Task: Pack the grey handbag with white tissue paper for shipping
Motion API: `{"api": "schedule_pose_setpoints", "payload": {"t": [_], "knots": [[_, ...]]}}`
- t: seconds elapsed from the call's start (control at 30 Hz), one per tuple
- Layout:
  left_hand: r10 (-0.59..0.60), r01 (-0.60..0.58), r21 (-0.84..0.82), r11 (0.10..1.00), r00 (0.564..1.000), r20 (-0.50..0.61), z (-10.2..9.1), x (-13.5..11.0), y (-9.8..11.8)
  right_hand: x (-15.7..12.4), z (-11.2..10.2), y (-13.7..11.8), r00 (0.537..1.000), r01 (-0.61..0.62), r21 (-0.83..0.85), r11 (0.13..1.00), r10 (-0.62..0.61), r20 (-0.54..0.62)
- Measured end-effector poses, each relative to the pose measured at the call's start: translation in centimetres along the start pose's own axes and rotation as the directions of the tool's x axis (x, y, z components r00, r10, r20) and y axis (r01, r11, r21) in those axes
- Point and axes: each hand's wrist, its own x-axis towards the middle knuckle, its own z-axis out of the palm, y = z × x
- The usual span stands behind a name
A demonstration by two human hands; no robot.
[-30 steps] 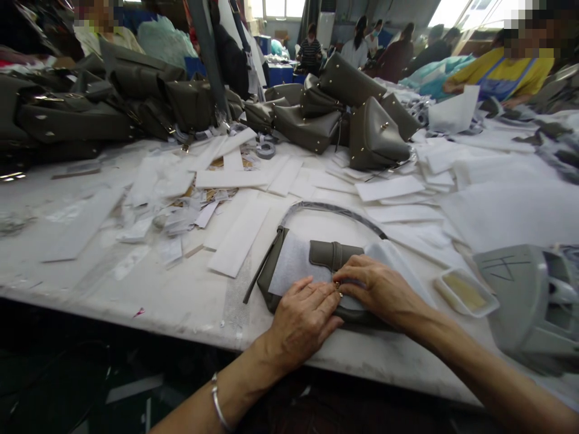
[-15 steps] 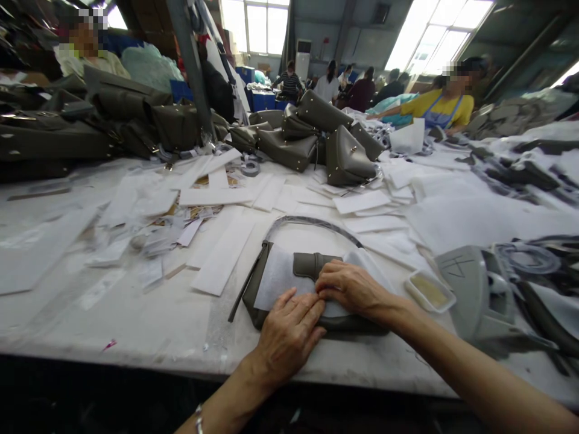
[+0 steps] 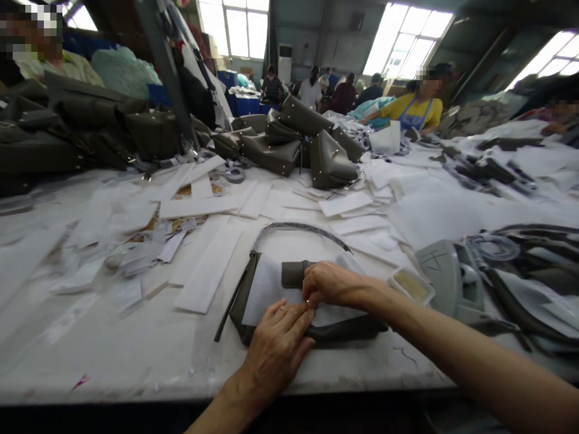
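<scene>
The handbag point(image 3: 348, 330) over here is dark olive-grey, the thin sheet point(image 3: 262, 289) on it milky white, the tabletop point(image 3: 156, 352) dull white; farther off I see a yellow shirt point(image 3: 434, 113) with a blue apron point(image 3: 409, 122).

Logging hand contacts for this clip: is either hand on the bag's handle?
No, the handle arcs across the table beyond the bag, while the left hand and right hand meet over the bag's body.
</scene>
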Motion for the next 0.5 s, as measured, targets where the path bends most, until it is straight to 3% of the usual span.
{"api": "schedule_pose_setpoints", "payload": {"t": [0.3,0.5], "knots": [[0.084,-0.080,0.039,0.996,0.991,-0.108,0.0,-0.9,0.6,-1.9,2.0,0.7,0.955,0.269,-0.120,0.956,-0.281,-0.092],[0.115,-0.111,0.039,0.993,0.987,-0.111,-0.1,-1.0,0.4,-1.6,1.0,0.2,0.942,0.327,-0.202,0.923,-0.336,-0.007]]}}
